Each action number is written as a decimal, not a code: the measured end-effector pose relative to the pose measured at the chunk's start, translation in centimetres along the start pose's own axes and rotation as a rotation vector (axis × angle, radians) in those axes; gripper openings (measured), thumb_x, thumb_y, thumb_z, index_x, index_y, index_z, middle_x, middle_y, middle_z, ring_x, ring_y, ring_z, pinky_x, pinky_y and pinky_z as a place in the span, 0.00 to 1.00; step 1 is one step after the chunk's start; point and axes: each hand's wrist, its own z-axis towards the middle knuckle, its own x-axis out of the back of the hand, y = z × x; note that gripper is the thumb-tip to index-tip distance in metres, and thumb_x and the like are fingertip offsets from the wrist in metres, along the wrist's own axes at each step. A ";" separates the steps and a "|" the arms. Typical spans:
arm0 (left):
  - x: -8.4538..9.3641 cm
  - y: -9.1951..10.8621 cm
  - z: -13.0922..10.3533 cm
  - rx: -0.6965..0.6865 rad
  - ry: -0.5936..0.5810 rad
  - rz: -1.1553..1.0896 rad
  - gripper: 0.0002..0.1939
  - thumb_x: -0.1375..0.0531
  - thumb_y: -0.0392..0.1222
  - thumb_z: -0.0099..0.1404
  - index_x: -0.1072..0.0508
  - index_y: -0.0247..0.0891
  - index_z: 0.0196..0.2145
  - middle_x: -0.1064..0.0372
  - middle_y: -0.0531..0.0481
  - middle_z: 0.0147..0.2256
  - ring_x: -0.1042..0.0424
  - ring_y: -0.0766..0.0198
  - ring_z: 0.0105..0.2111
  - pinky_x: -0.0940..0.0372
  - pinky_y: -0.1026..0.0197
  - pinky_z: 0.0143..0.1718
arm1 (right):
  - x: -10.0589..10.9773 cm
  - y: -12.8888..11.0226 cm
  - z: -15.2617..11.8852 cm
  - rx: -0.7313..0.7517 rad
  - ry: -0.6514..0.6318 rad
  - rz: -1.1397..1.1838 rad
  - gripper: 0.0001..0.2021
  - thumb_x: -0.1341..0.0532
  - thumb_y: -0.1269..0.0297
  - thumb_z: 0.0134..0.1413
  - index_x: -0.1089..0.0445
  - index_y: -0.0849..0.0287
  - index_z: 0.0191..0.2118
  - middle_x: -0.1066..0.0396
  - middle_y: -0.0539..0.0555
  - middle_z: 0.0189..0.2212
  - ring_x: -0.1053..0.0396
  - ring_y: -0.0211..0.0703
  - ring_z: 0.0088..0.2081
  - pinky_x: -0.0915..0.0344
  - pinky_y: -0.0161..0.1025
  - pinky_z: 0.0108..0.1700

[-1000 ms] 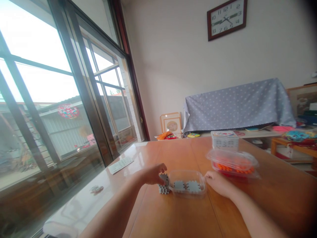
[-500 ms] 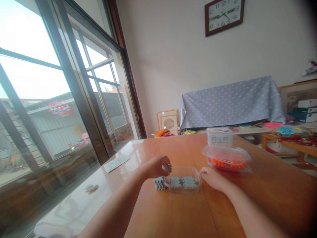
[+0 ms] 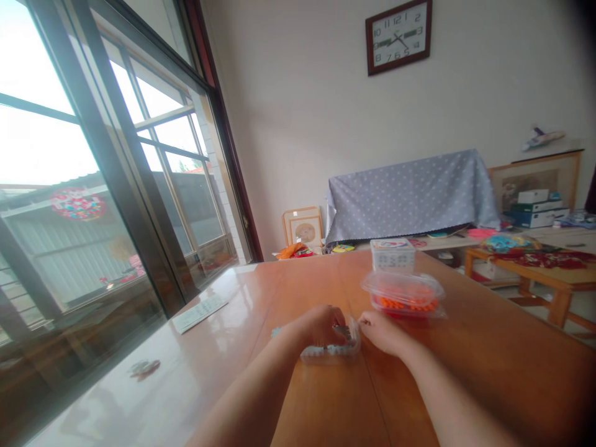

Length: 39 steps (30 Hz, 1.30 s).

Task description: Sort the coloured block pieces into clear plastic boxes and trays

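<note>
My left hand is closed on a small grey tile with notched, jigsaw-like edges, and holds it low over a clear plastic container. Inside the container lie more grey tiles, mostly covered by that hand. At the container's right end, my right hand pinches the rim between its fingertips. A light blue-grey piece peeks out beyond my left forearm, which hides most of what stands there.
On the wooden table, a lidded clear box of orange pieces stands beyond my right hand. Behind it is another clear box. A printed paper and a small flat object lie at the left.
My left hand has moved right and down, bringing the grey tile from the container's left end to its middle. My right hand stays at the rim. The view has turned slightly right.
</note>
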 end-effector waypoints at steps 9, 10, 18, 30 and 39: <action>0.0 -1.3 -0.5 0.018 0.137 -0.050 0.19 0.33 0.47 0.58 0.23 0.40 0.47 0.22 0.46 0.45 0.24 0.55 0.41 0.30 0.60 0.41 | 0.3 -0.5 -0.3 -0.003 0.008 0.020 0.11 0.38 0.56 0.59 0.26 0.57 0.31 0.26 0.49 0.25 0.32 0.40 0.30 0.43 0.34 0.34; 0.4 -1.6 -0.9 0.028 0.161 -0.055 0.18 0.34 0.46 0.59 0.23 0.40 0.46 0.22 0.46 0.44 0.24 0.56 0.41 0.30 0.60 0.40 | 0.4 -0.6 -0.4 -0.002 0.007 0.023 0.11 0.38 0.56 0.59 0.26 0.57 0.30 0.27 0.49 0.24 0.33 0.40 0.30 0.42 0.34 0.34; 4.4 -6.6 -5.8 0.114 0.231 -0.075 0.14 0.37 0.40 0.60 0.24 0.37 0.44 0.22 0.45 0.42 0.24 0.56 0.41 0.29 0.59 0.42 | 0.7 -1.4 -0.9 0.020 0.005 0.034 0.11 0.40 0.57 0.58 0.27 0.57 0.29 0.29 0.49 0.22 0.33 0.42 0.31 0.41 0.35 0.35; 4.2 -8.9 -11.0 0.225 0.096 -0.099 0.35 0.26 0.46 0.50 0.29 0.38 0.54 0.27 0.41 0.53 0.27 0.48 0.52 0.33 0.51 0.53 | -0.2 0.0 -0.3 0.042 0.011 0.038 0.13 0.41 0.56 0.57 0.28 0.56 0.27 0.29 0.50 0.21 0.33 0.44 0.29 0.39 0.37 0.35; 3.5 -9.3 -10.7 0.204 0.136 -0.031 0.29 0.27 0.41 0.50 0.26 0.38 0.50 0.25 0.43 0.48 0.25 0.50 0.46 0.31 0.52 0.47 | -0.3 0.4 0.0 0.044 0.011 0.051 0.13 0.40 0.54 0.56 0.29 0.56 0.26 0.28 0.51 0.21 0.33 0.45 0.29 0.38 0.38 0.35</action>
